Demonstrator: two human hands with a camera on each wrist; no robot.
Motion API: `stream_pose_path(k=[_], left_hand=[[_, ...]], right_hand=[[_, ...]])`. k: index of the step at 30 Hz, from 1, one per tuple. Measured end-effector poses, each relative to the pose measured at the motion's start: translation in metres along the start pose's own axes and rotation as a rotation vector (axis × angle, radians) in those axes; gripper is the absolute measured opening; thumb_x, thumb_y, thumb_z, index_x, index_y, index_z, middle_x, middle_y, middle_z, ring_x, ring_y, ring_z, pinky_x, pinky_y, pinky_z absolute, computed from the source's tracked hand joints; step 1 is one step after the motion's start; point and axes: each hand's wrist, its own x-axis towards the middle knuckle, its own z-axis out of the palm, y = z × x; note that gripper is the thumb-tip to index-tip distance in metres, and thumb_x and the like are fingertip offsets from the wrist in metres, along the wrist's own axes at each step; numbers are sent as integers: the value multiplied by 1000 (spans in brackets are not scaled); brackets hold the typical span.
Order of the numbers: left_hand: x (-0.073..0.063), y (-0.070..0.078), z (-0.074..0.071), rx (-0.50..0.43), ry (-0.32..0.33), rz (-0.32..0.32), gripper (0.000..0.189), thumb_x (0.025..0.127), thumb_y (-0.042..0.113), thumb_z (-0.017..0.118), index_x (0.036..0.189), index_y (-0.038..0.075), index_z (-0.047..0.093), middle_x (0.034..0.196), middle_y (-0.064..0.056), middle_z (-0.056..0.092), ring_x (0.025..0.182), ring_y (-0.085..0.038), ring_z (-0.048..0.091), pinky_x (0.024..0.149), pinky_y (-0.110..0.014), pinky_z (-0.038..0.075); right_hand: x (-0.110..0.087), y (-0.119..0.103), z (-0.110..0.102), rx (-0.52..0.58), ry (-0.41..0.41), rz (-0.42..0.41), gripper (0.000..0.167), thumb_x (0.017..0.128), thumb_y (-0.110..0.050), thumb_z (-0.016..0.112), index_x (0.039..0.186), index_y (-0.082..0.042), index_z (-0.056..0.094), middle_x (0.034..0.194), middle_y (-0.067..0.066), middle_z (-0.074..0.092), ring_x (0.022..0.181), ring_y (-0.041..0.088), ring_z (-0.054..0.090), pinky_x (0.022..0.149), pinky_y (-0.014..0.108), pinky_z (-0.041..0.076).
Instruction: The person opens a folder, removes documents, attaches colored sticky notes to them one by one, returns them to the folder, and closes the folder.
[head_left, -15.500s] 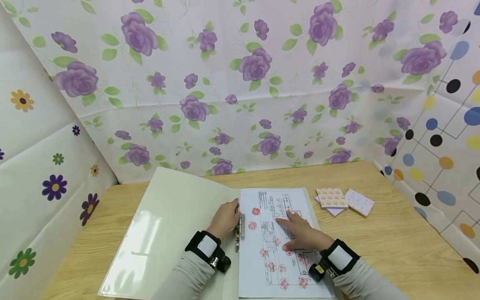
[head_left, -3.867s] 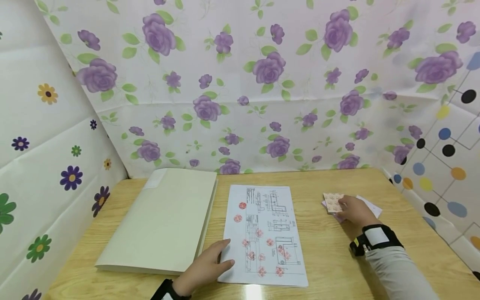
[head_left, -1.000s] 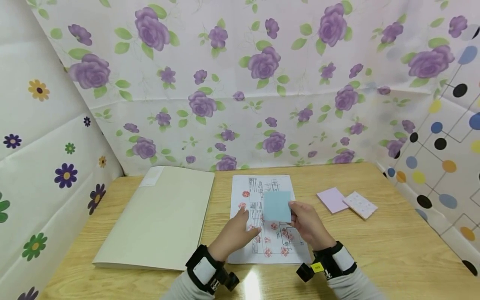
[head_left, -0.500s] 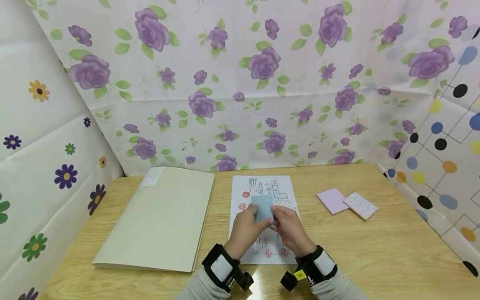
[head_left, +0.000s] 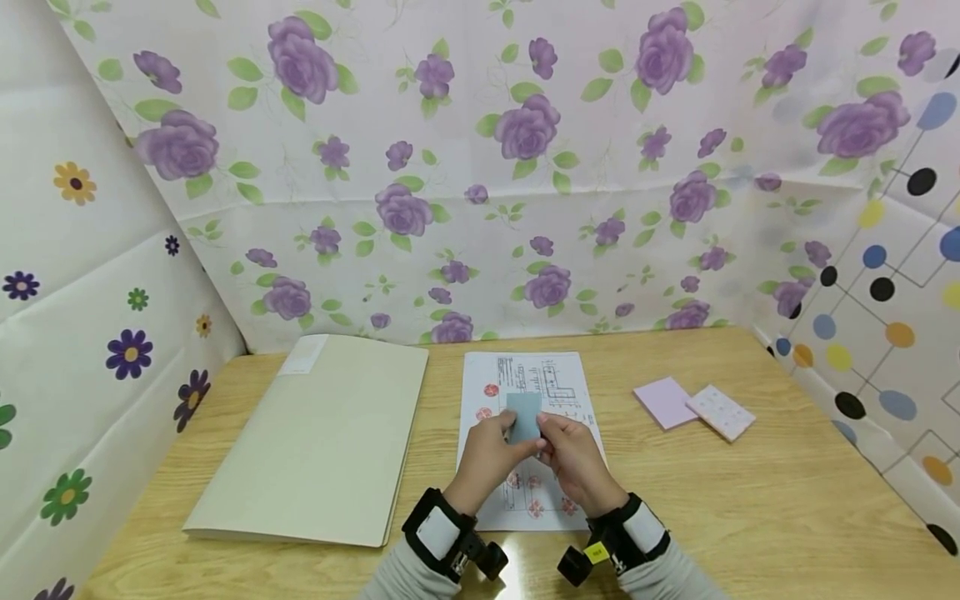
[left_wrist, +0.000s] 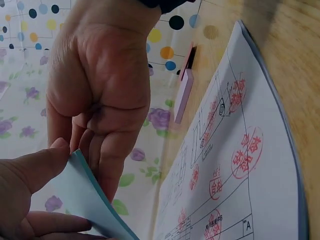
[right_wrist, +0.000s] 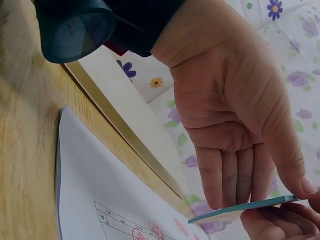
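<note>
Both hands hold a light blue sticky note pad (head_left: 525, 414) above the printed drawing sheets (head_left: 528, 375). My left hand (head_left: 487, 458) grips its left and lower side, the thumb reaching across the lower edge. At its right edge my right hand (head_left: 577, 458) pinches the pad with thumb and fingers. In the left wrist view the pad (left_wrist: 85, 200) slants between the two hands, near the thumb tips. The right wrist view shows the pad (right_wrist: 240, 210) nearly edge-on, with a pale underside. Red stamps mark the sheets, partly hidden under the hands.
A cream binder (head_left: 315, 442) lies closed on the wooden table (head_left: 712, 500) to the left. On the right, a lilac pad (head_left: 665, 402) and a white patterned pad (head_left: 722, 412) overlap. A floral cloth (head_left: 465, 167) stands behind the table.
The binder, open at first, is now closed beside the loose sheets. My right hand took the blue pad from the pile and brought it left; my left hand has now taken hold too.
</note>
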Motion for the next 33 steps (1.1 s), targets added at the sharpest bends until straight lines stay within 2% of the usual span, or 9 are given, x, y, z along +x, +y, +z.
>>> stream_pose_path(k=[7, 10, 18, 20, 22, 23, 25, 27, 33], left_hand=[[1, -4, -5, -62, -56, -1, 45, 89, 17, 79, 120, -14, 67, 130, -34, 64, 126, -44, 62, 101, -53, 54], [0, -5, -7, -111, -85, -8, 53, 91, 17, 76, 131, -15, 60, 136, -34, 58, 132, -46, 55, 107, -54, 49], [1, -7, -9, -177, -140, -48, 48, 96, 14, 69, 134, -15, 56, 140, -30, 57, 133, -42, 56, 103, -46, 54], [1, -7, -9, -167, -144, -54, 43, 98, 11, 66, 133, -13, 58, 133, -30, 63, 121, -38, 66, 92, -37, 60], [1, -7, -9, -154, -137, -54, 36, 99, 7, 61, 130, -13, 61, 104, -26, 74, 89, -29, 73, 67, -26, 59], [1, -8, -9, -149, -130, -57, 33, 100, 5, 59, 127, -13, 64, 87, -21, 72, 74, -22, 67, 57, -21, 52], [2, -8, -9, -139, -110, -59, 28, 100, 2, 56, 120, -13, 68, 63, -7, 56, 57, -12, 47, 48, -17, 34], [2, -9, -8, -129, -85, -53, 26, 99, 0, 54, 112, -14, 72, 57, 2, 42, 52, -9, 38, 46, -16, 27], [1, -5, -5, -106, -35, -35, 22, 98, 0, 56, 90, -11, 75, 56, 5, 39, 52, -8, 39, 46, -14, 27]], right_hand=[[-1, 1, -2, 45, -26, 9, 31, 108, -13, 48, 123, 7, 67, 77, -7, 67, 68, 0, 58, 63, 14, 51], [-1, 2, -3, 50, -28, 6, 32, 108, -14, 49, 126, 7, 66, 77, -7, 69, 68, 1, 58, 62, 14, 50], [1, 3, -5, 48, -46, -7, 39, 109, -15, 47, 135, 12, 56, 96, -3, 77, 83, 0, 71, 74, 15, 58], [2, 4, -6, 47, -43, -11, 39, 109, -14, 46, 136, 14, 55, 98, -2, 77, 84, 0, 72, 74, 15, 58], [2, 4, -5, 47, -35, -11, 38, 110, -13, 45, 135, 14, 55, 97, -2, 77, 84, 0, 72, 74, 15, 58], [2, 4, -5, 47, -31, -9, 38, 110, -12, 45, 135, 14, 55, 97, -2, 77, 83, 0, 72, 74, 15, 58], [3, 4, -5, 44, -26, -7, 38, 110, -12, 44, 135, 14, 56, 95, -3, 77, 83, 0, 72, 73, 15, 58], [3, 5, -4, 41, -24, -1, 37, 109, -12, 44, 134, 13, 57, 93, -4, 76, 82, 0, 71, 72, 15, 58], [3, 5, -3, 42, -56, -13, 36, 106, -8, 50, 136, 13, 56, 101, 2, 78, 86, 2, 73, 77, 17, 59]])
